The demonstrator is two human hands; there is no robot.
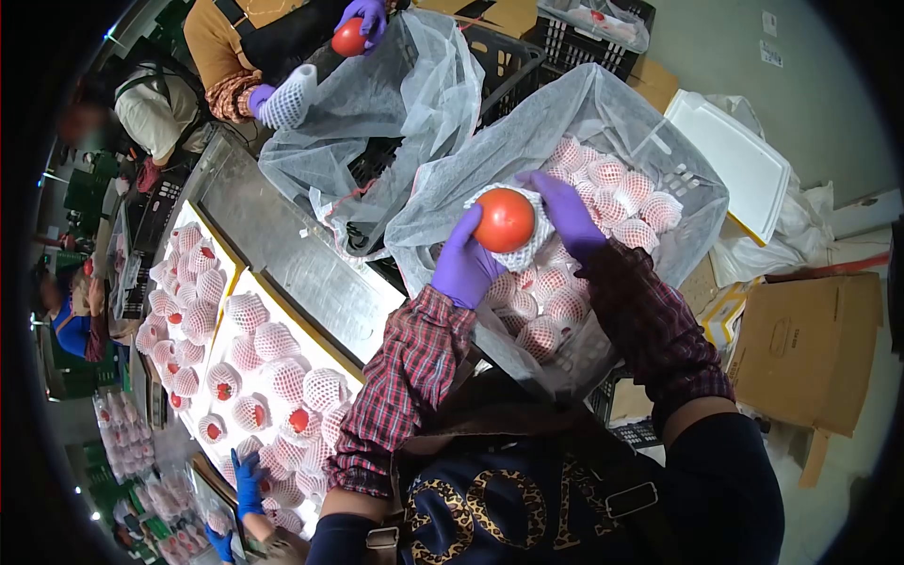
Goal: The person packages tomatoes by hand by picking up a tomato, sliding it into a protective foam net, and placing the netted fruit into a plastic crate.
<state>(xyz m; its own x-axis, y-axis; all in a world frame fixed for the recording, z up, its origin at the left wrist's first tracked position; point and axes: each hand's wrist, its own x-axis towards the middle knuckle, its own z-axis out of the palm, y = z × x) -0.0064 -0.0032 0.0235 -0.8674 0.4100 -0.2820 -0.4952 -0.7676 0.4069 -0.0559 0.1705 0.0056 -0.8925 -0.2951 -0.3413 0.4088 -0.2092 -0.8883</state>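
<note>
My left hand (467,264), in a purple glove, is closed round a red tomato (506,220). A white foam net sleeve (540,235) sits around the tomato's far and right sides, and the tomato's upper face shows bare. My right hand (567,215), also gloved in purple, grips the sleeve at its right edge, with the fingertips partly hidden. Both hands are above a crate lined with a translucent bag (438,202). Inside it lie many net-wrapped tomatoes (633,193), beyond and below my hands.
On the left, a white-topped table (212,377) carries many net-wrapped tomatoes beside a metal surface (273,221). Across from me, a co-worker's purple-gloved hand (369,21) holds a tomato. Blue-gloved hands (248,482) work at lower left. A cardboard box (800,348) stands at right.
</note>
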